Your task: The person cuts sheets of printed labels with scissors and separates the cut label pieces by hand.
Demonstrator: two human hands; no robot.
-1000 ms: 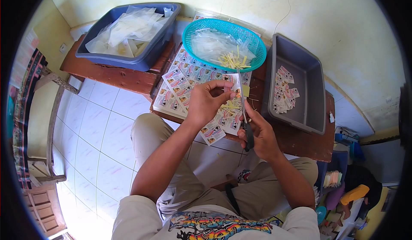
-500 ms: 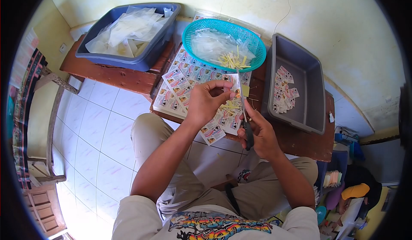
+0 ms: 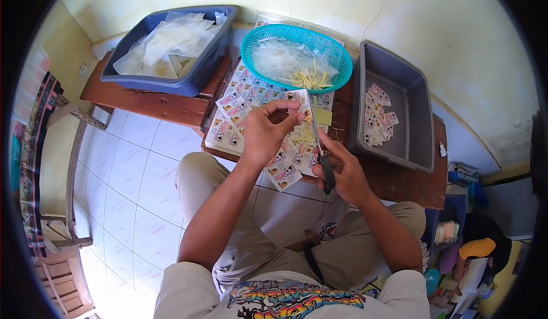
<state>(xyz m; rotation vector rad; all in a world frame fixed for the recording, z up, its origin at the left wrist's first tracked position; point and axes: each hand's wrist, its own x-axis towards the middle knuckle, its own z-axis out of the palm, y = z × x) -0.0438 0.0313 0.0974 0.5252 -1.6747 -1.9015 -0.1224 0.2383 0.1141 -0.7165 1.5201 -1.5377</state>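
Observation:
My left hand (image 3: 270, 129) pinches a strip of printed labels (image 3: 298, 97) between thumb and fingers, above the low bench. In my right hand (image 3: 341, 170) is a pair of scissors (image 3: 327, 173) with black handles, its blades pointing up along the right edge of the strip. Below my hands lie printed label sheets (image 3: 228, 133), a loose cut piece (image 3: 282, 176) and thin yellowish paper trimmings. A small yellow-green paper (image 3: 323, 117) lies just right of the blades.
A turquoise basket (image 3: 246, 56) holds clear plastic and trimmings. To the right, a grey tub (image 3: 408, 108) contains cut labels. At left, a blue-grey tub (image 3: 194, 85) of plastic sheets stands on a wooden bench (image 3: 154, 102). Another person (image 3: 479, 247) is at the lower right.
Both hands have shifted slightly left with the strip and scissors. The strip has tilted a little, and more of the yellow-green paper shows.

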